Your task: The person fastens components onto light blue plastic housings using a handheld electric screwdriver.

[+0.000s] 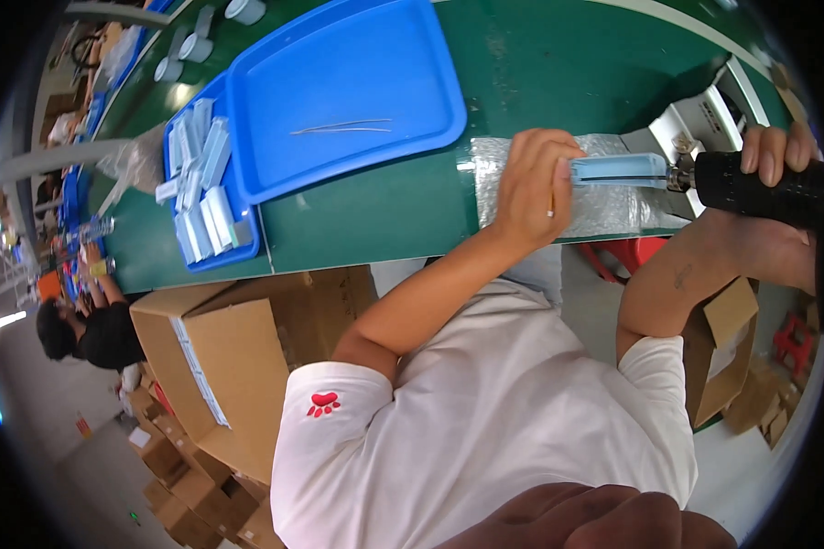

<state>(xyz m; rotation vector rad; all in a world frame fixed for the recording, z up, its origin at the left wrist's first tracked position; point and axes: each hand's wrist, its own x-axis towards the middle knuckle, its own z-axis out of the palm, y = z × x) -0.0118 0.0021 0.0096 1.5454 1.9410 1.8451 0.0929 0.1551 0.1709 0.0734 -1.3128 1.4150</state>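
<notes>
My left hand (538,188) grips the end of a long, light blue plastic piece (621,169), held roughly level above the bench. The fingers curl round it, and something small and pale pokes out between them. My right hand (778,151) is wrapped round a black, cylindrical power tool (746,186), which looks like an electric screwdriver. The tool's metal tip (679,177) meets the right end of the blue piece; exactly how they touch is hard to see. Under both lies a sheet of clear bubble wrap (504,174) along the bench's near edge.
A large blue tray (339,73) holds thin wires (343,126). Left of it, a blue bin (252,240) carries several light blue pieces (215,156). A white metal box (705,119) stands right. An open cardboard box (233,366) sits below the green bench (375,215). Another person (101,334) is far left.
</notes>
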